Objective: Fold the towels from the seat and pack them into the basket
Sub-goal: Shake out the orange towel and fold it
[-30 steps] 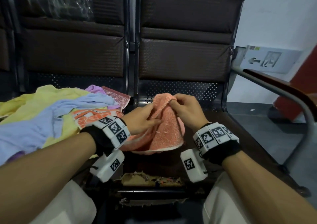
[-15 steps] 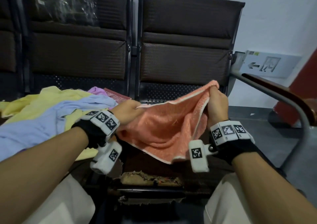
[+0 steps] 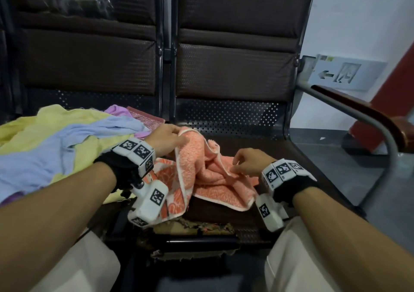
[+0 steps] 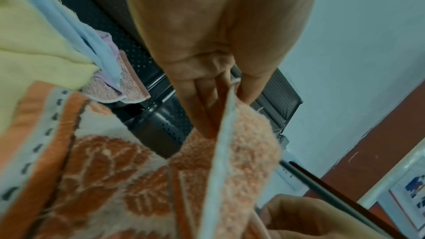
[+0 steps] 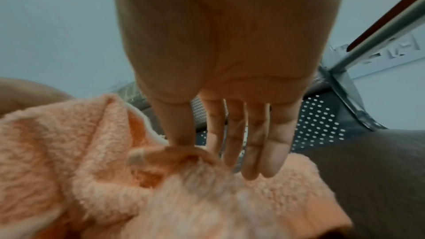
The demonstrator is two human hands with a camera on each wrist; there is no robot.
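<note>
Head view, near to far: fluffy orange terry towel point(image 3: 215, 179) lies crumpled on the dark brown bench point(image 3: 280, 155) seat, unfolded. Left hand point(image 3: 165, 138) pinches its white-trimmed edge; right hand point(image 3: 247, 161) pinches a fold between thumb and forefinger, other fingers point(image 5: 260, 143) straight. Leftward, heap of loose towels point(image 3: 56, 148): about five colours countable. No basket visible. Judgement: first fold barely begun, nothing packed.

A row of dark brown padded waiting chairs point(image 3: 235, 52) is set against a pale wall point(image 3: 363, 11); at 3 o'clock, a wall-mounted exit sign point(image 3: 345, 72) is seen above grey floor point(image 3: 349, 157).
</note>
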